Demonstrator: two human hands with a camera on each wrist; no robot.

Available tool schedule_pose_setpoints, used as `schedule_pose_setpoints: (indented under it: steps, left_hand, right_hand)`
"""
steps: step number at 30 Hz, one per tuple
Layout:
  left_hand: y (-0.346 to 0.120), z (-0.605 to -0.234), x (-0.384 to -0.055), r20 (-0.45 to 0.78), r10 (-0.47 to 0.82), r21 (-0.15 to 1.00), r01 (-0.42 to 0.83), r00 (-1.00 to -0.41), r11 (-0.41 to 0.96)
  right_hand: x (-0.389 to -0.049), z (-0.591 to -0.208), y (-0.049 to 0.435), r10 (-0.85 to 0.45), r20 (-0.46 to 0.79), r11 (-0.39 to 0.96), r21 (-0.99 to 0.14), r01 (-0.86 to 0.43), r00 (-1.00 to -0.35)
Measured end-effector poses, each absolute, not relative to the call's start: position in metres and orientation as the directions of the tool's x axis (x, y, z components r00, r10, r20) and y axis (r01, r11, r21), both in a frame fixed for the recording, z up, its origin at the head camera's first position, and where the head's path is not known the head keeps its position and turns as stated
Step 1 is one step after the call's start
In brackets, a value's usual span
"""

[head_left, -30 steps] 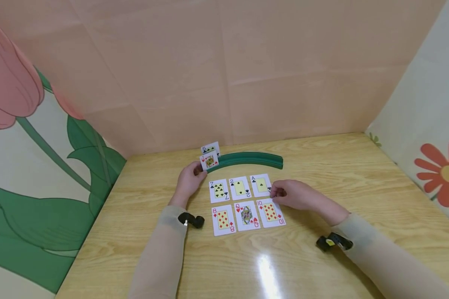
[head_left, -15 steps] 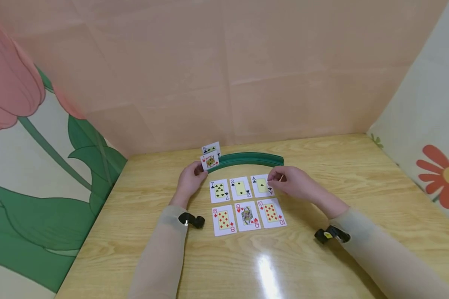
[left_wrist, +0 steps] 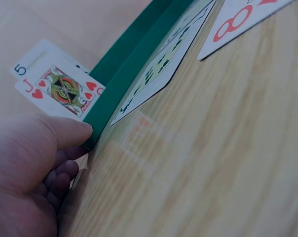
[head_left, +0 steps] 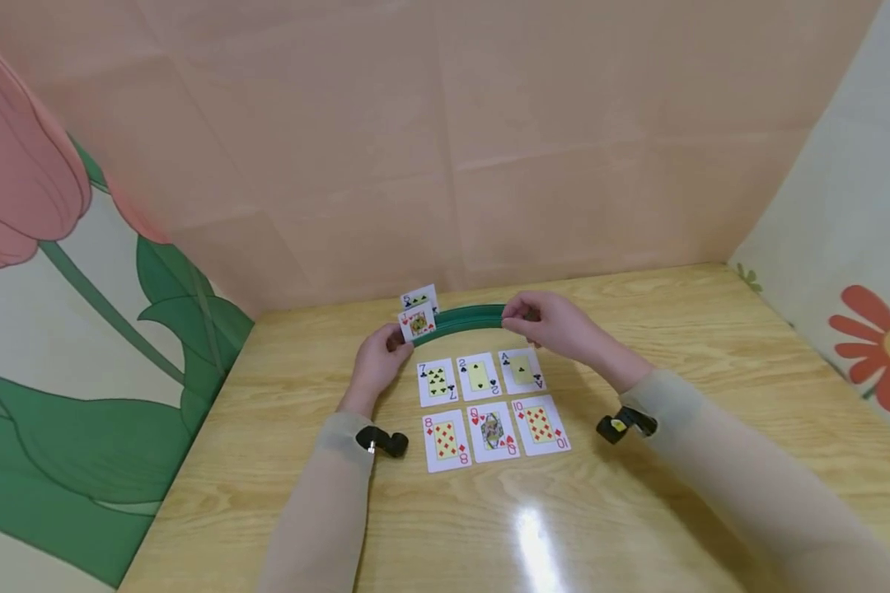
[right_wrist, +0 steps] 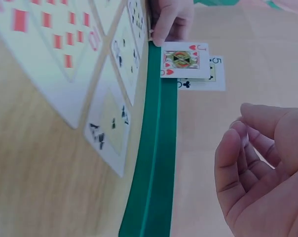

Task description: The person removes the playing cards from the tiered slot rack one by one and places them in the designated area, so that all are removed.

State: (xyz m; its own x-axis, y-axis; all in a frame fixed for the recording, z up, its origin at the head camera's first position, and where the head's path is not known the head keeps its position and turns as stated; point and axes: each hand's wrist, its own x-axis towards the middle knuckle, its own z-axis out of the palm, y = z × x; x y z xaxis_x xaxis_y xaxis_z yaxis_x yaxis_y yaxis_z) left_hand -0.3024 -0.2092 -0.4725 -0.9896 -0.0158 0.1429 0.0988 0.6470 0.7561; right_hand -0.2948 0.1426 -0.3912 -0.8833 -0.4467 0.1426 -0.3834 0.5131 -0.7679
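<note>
A curved green playing-card holder stands on the table. In its left end stand a jack of hearts and, behind it, a five of clubs. My left hand grips that end, thumb on its front edge. My right hand is over the holder's right part in the head view. Its fingers are loosely curled, with nothing between thumb and forefinger in the right wrist view. Face up before the holder lie a seven of clubs, a two of clubs and an ace of clubs.
Nearer me, an eight of diamonds, a queen of hearts and a ten of diamonds lie in a second row. A pink backdrop rises behind the wooden table.
My right hand has moved from beside the ace and ten up and left to the holder's right part. My left hand has stayed at the holder's left end.
</note>
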Motion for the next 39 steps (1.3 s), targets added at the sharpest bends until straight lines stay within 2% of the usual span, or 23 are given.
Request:
schedule_pose_setpoints:
  steps: [14, 26, 39]
  left_hand:
    - [-0.210, -0.473, -0.302, 0.139, -0.020, 0.749, 0.092, -0.990, 0.656]
    - [-0.213, -0.472, -0.299, 0.144, -0.020, 0.759, 0.098, -0.989, 0.643]
    - [-0.219, -0.472, -0.297, 0.149, -0.030, 0.762, 0.096, -0.988, 0.641]
  right_hand:
    - [-0.322, -0.368, 0.105, -0.433, 0.192, 0.465, -0.789, -0.401, -0.881]
    - [-0.343, -0.369, 0.068, -0.439, 0.207, 0.424, -0.810, -0.404, -0.875]
    - [-0.352, -0.374, 0.037, -0.475, 0.193, 0.342, -0.858, -0.382, -0.859]
